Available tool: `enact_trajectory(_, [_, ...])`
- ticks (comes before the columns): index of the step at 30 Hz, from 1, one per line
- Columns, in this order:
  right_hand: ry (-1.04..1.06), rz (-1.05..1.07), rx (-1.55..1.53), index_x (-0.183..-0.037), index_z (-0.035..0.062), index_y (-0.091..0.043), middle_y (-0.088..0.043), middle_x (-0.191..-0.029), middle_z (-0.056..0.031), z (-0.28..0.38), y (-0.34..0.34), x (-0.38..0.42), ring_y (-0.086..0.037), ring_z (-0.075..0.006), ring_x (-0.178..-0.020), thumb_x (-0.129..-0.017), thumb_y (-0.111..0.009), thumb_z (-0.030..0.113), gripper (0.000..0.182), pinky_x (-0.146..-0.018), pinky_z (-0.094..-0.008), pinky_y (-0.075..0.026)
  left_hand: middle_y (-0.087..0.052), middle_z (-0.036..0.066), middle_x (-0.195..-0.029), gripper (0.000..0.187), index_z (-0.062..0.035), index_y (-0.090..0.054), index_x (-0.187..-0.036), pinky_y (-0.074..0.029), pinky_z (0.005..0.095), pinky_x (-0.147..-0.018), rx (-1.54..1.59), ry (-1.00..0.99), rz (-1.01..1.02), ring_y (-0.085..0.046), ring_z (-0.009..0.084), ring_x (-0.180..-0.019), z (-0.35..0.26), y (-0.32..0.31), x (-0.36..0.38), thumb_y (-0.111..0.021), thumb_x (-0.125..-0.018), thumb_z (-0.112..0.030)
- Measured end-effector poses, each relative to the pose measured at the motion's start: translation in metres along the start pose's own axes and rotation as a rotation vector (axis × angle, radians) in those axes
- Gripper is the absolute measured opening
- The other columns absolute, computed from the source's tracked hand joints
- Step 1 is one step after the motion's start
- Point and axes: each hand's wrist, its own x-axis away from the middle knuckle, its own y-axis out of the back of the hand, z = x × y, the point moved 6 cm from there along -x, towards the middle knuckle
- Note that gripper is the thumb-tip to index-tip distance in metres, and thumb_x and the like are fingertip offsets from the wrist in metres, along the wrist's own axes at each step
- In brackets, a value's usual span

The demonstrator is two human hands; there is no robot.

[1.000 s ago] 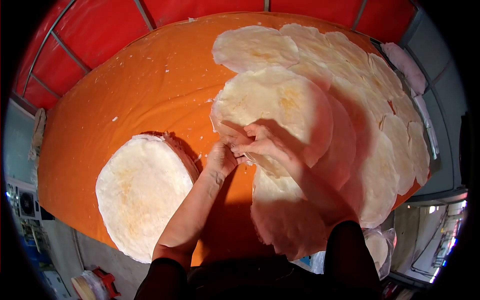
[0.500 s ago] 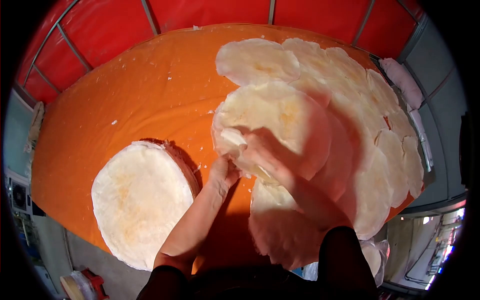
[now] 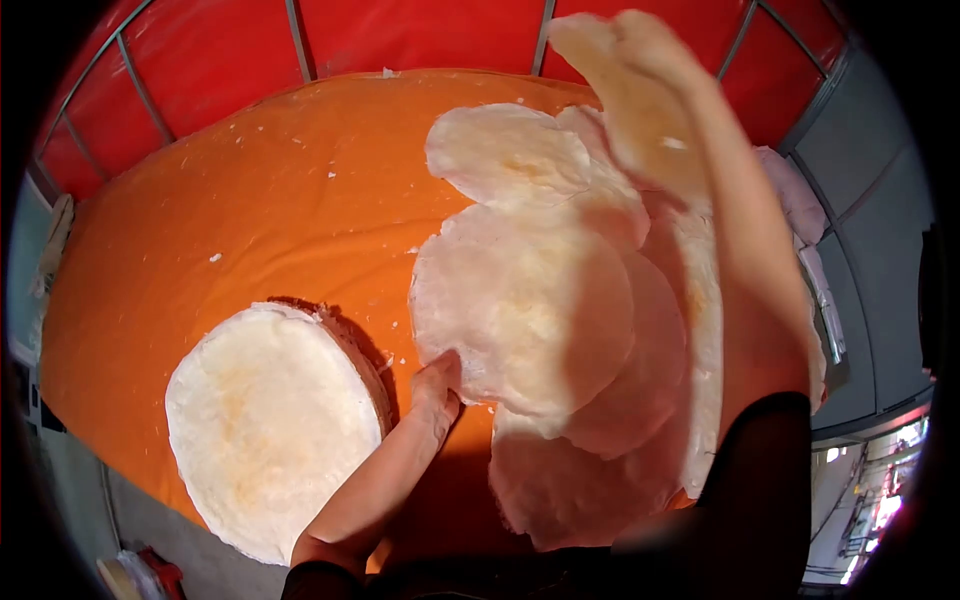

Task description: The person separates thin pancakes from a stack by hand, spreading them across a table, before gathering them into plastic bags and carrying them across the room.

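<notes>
My right hand [image 3: 650, 45] is raised at the upper right, closed on the edge of a thin round flatbread [image 3: 655, 130] that hangs down from it, blurred by motion. At the near left edge of another pale, round flatbread [image 3: 520, 310] is my left hand [image 3: 438, 385]. Its fingers are closed on that edge and partly hidden. This sheet lies flat over other overlapping flatbreads. Left of my left forearm stands a thick round stack of flatbreads [image 3: 275, 430], with a browned patch on its top sheet.
An orange cloth [image 3: 230, 210] with scattered crumbs covers the table. Red panels [image 3: 420, 35] on a metal frame stand behind it. A pale bundle [image 3: 790, 195] lies at the right edge. On the floor at lower left is a red object [image 3: 160, 572].
My right hand has swung up and away to the upper right, lifting a flatbread. The sheet that was folded between my hands now lies flat. My left hand stays near its edge.
</notes>
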Motion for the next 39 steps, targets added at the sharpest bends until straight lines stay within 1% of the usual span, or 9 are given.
enact_trajectory(5, [0.254, -0.057, 0.108, -0.115, 0.0167, -0.048, -0.058, -0.1, -0.0111, 0.093, -0.105, -0.005, -0.054, -0.0224, -0.091, -0.081, -0.05, 0.022, 0.035, -0.08, -0.0363, -0.041, -0.054, 0.011, -0.092, 0.029, -0.0016, -0.049, -0.106, -0.044, 0.0374, -0.074, -0.267, 0.035, 0.163, -0.053, 0.0194, -0.081, -0.032, 0.014, 0.048, -0.052, -0.078, -0.005])
enact_trajectory(8, [0.368, 0.038, -0.123, -0.104, 0.0126, -0.05, -0.057, -0.092, -0.0117, 0.138, -0.197, 0.038, -0.054, -0.0228, -0.087, -0.077, -0.052, 0.02, 0.028, -0.076, -0.0365, -0.042, -0.048, 0.011, -0.106, 0.053, -0.0025, -0.036, -0.121, -0.046, 0.033, -0.078, -0.47, -0.468, 0.308, -0.052, 0.0212, -0.088, -0.085, 0.029, 0.11, -0.056, -0.072, 0.004])
enact_trajectory(11, [0.429, 0.093, -0.34, -0.093, 0.0084, -0.052, -0.057, -0.085, -0.0123, 0.179, -0.262, 0.101, -0.055, -0.0233, -0.083, -0.073, -0.054, 0.018, 0.022, -0.072, -0.0367, -0.042, -0.044, 0.006, -0.112, 0.058, -0.0065, -0.032, -0.127, -0.045, 0.0267, -0.077, -1.062, -1.216, -0.078, -0.05, 0.0172, -0.087, -0.157, 0.095, 0.156, -0.053, -0.074, 0.005])
enact_trajectory(13, [0.44, 0.114, -0.393, -0.085, 0.0056, -0.054, -0.056, -0.081, -0.0127, 0.198, -0.279, 0.13, -0.055, -0.0236, -0.08, -0.071, -0.056, 0.017, 0.019, -0.069, -0.0369, -0.042, -0.045, 0.006, -0.113, 0.057, -0.0064, -0.032, -0.127, -0.045, 0.0272, -0.077, -1.072, -1.383, -0.047, -0.05, 0.0176, -0.087, -0.17, 0.085, 0.174, -0.053, -0.074, 0.004])
enact_trajectory(19, [0.439, 0.204, -0.461, -0.063, -0.0028, -0.058, -0.056, -0.066, -0.014, 0.234, -0.259, 0.194, -0.056, -0.0246, -0.072, -0.063, -0.061, 0.013, 0.016, -0.06, -0.0373, -0.043, -0.045, 0.008, -0.113, 0.055, -0.0059, -0.033, -0.126, -0.045, 0.0286, -0.077, -1.062, -1.326, 0.849, -0.05, 0.0187, -0.088, -0.11, -0.049, 0.222, -0.053, -0.075, 0.001])
enact_trajectory(25, [0.2, 0.297, -0.387, -0.076, -0.0031, -0.063, -0.058, -0.087, -0.0199, 0.308, -0.164, 0.244, -0.052, -0.0299, -0.092, -0.065, -0.064, 0.022, 0.027, -0.076, -0.0403, -0.041, -0.045, 0.009, -0.113, 0.053, -0.0055, -0.033, -0.125, -0.046, 0.0301, -0.077, -0.963, -1.197, 1.564, -0.051, 0.0198, -0.089, -0.037, -0.145, 0.352, -0.052, -0.076, -0.002])
enact_trajectory(31, [0.316, 0.08, -0.61, -0.079, -0.0029, -0.062, -0.058, -0.09, -0.0209, 0.445, -0.197, 0.262, -0.054, -0.0338, -0.089, -0.058, -0.062, 0.025, 0.035, -0.076, -0.039, -0.043, -0.046, 0.01, -0.113, 0.052, -0.0051, -0.034, -0.125, -0.046, 0.0315, -0.078, -0.982, -1.094, 1.749, -0.051, 0.0209, -0.091, -0.005, -0.197, 0.439, -0.052, -0.076, -0.005])
enact_trajectory(34, [0.484, 0.288, -0.501, -0.084, -0.0035, -0.06, -0.058, -0.088, -0.0191, 0.523, -0.23, 0.272, -0.057, -0.0299, -0.081, -0.062, -0.063, 0.023, 0.035, -0.068, -0.0364, -0.047, -0.046, 0.011, -0.114, 0.051, -0.0048, -0.034, -0.124, -0.046, 0.0322, -0.078, -1.013, -1.053, 1.753, -0.051, 0.0214, -0.091, -0.004, -0.21, 0.46, -0.052, -0.077, -0.006])
enact_trajectory(39, [0.285, 0.262, -0.592, -0.085, -0.0034, -0.06, -0.058, -0.086, -0.0176, 0.567, -0.229, 0.291, -0.057, -0.0282, -0.079, -0.063, -0.063, 0.023, 0.034, -0.066, -0.0348, -0.048, -0.046, 0.012, -0.114, 0.05, -0.0045, -0.035, -0.124, -0.047, 0.0334, -0.078, -1.045, -0.991, 1.746, -0.052, 0.0223, -0.092, -0.007, -0.202, 0.476, -0.051, -0.077, -0.008])
